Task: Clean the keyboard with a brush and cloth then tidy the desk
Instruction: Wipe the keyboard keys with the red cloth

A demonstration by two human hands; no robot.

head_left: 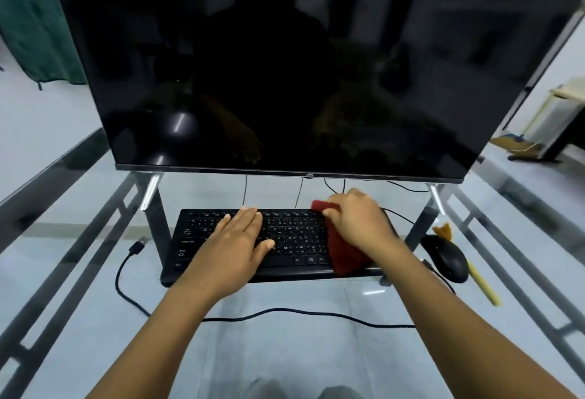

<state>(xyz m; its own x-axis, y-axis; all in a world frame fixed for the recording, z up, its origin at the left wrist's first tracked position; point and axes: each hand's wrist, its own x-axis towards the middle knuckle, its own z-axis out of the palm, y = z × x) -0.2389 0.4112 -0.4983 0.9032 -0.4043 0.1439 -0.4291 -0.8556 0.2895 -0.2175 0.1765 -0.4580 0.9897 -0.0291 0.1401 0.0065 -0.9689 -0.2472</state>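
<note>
Left hand (pixel 239 240) flat on keyboard (pixel 294 240); right hand (pixel 357 218) gripping cloth (pixel 343 253) at right edge

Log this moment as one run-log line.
step: wiping keyboard | right hand: holds red cloth on keys | left hand: flat, steadying | brush: on desk beside mouse

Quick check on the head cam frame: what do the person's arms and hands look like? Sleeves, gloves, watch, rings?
Both forearms are bare as far as the frame shows them; no sleeves in view. The left hand and right hand wear no gloves. No watch, wristband or ring is visible on either. Nails look short and unpainted on the left hand.
</note>
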